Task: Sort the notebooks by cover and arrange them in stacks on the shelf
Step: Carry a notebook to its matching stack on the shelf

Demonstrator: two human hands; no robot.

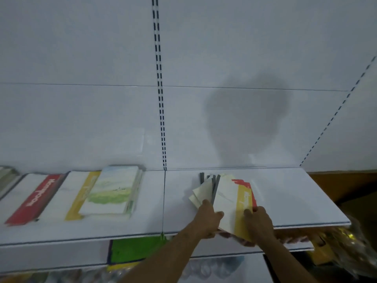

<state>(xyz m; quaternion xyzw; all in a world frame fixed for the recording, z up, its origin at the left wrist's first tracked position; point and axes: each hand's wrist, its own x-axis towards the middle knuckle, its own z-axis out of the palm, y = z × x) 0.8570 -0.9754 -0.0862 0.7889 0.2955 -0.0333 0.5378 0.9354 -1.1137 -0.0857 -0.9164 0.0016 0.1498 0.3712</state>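
- Two hands, left hand (208,216) and right hand (258,220), grasp a fanned bundle of white, yellow-banded and red paper notebooks (226,198) at five o'clock on the white shelf board (295,193).
- Square the edges before adding to the sorted stacks (85,193) at nine o'clock.

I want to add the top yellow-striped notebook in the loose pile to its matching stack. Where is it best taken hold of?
Probably by its near short edge, from the front: the yellow-striped notebook overhangs the shelf lip there, so fingers can slip under and the thumb on top. The right hand and left hand are already there.
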